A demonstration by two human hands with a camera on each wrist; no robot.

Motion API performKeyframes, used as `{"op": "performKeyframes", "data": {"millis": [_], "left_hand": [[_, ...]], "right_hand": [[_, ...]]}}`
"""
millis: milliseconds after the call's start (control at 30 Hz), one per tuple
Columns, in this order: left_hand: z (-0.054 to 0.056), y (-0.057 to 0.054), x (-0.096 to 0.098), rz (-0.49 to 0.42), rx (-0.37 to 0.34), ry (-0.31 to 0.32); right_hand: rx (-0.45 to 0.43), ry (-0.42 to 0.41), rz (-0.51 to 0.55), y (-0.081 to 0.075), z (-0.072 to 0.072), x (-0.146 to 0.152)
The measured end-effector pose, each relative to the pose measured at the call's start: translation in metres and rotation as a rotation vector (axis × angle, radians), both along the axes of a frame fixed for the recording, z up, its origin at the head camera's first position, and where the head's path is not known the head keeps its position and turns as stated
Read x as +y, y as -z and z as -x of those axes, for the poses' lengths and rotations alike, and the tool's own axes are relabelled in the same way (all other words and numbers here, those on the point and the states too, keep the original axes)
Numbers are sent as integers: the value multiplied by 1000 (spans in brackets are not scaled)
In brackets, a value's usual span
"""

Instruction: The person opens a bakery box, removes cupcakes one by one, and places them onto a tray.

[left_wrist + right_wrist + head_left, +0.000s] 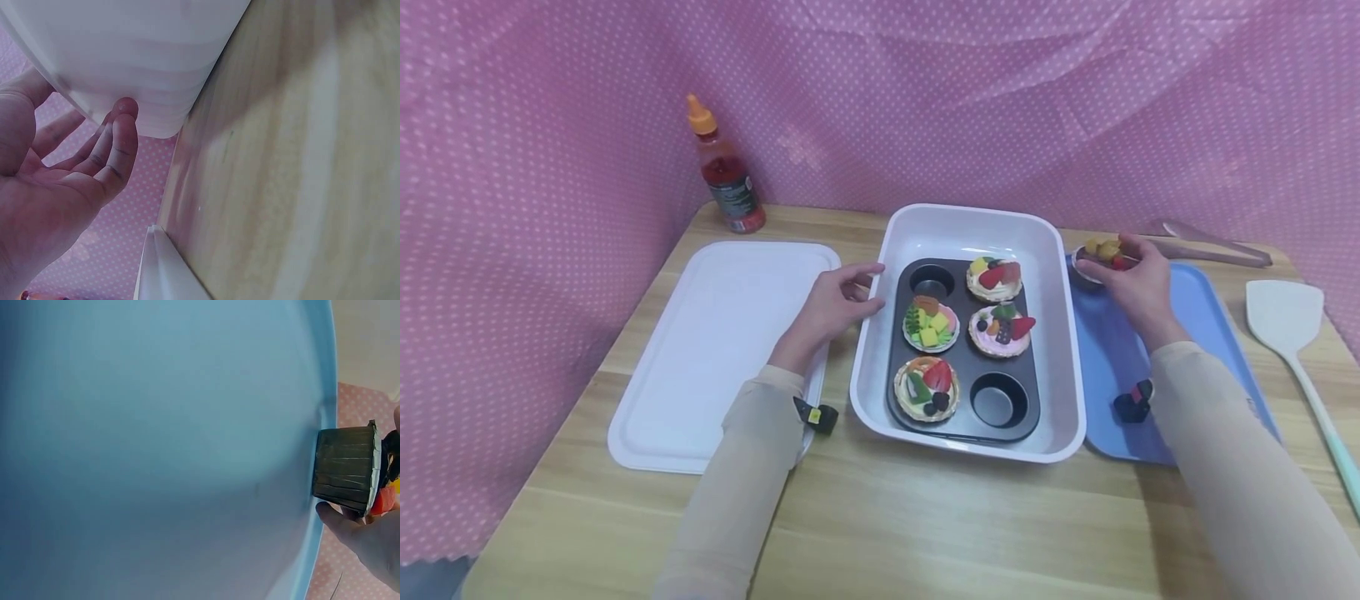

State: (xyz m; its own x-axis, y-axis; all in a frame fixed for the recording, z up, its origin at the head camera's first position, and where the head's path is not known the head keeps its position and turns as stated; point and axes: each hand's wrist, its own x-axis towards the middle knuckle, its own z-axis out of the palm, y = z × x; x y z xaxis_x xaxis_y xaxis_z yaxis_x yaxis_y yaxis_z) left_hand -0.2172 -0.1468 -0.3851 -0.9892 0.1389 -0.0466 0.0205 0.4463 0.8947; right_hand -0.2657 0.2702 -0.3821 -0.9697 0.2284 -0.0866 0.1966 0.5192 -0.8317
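My right hand [1142,283] holds a small fruit-topped cupcake [345,465] in a dark pleated paper cup, at the far left edge of the blue tray [1112,367]. The thumb is on the near side, the fingers on the far side. With relaxed fingers, my left hand [835,304] touches the left rim of a deep white rectangular container [868,367]. Inside it lies a dark muffin pan [962,367] with several fruit-topped tarts, such as one with a strawberry and kiwi slice [925,390]. Two wells, back left and front right, show their dark bottoms.
A white lid-like tray [715,350] lies left of the container, beneath my left forearm. Behind it stands a sauce bottle [730,187] with an orange cap. Metal tongs [1217,246] lie at the back right, and a pale spatula [1285,317] lies along the right side.
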Motion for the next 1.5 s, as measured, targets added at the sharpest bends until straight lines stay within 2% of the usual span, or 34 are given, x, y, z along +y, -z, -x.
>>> {"op": "performKeyframes", "data": {"millis": [367, 633, 900, 1067, 1300, 1500], "left_hand": [[0, 0, 0, 9, -20, -3], [0, -1, 0, 10, -21, -7], [0, -1, 0, 9, -21, -5], [0, -1, 0, 12, -19, -5], [1, -2, 1, 10, -8, 1], [0, -1, 0, 7, -14, 1]], "right_hand": [[19, 7, -18, -6, -2, 2], [62, 73, 10, -22, -3, 0], [161, 110, -9, -40, -9, -14], [211, 73, -11, -50, -15, -28], [287, -12, 22, -56, -24, -52], [268, -108, 23, -60, -29, -71]]}}
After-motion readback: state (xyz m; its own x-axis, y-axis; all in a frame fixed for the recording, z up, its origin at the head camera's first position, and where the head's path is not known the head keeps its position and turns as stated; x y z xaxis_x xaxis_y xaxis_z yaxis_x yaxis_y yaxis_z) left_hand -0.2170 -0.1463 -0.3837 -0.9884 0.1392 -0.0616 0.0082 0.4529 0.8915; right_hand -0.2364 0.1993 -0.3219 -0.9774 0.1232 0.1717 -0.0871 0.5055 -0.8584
